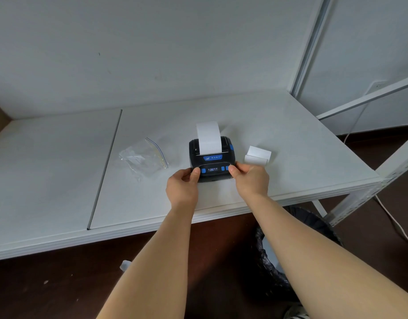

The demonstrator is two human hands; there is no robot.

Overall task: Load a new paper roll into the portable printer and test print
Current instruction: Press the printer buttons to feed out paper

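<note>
A small black portable printer [211, 157] with blue buttons sits on the white table [290, 139], its lid closed and its small display lit. A strip of white paper [208, 137] curls up out of its slot. My left hand [183, 187] grips the printer's near left corner, thumb beside a blue button. My right hand [250, 179] holds the near right corner, thumb on the blue buttons there. A loose piece of white paper [258, 155] lies just right of the printer.
An empty clear zip bag [144, 157] lies left of the printer. A seam [105, 169] runs across the table. A black-lined waste bin [297, 247] stands on the floor below the table's edge. A white shelf frame [359, 97] and a cable are at right.
</note>
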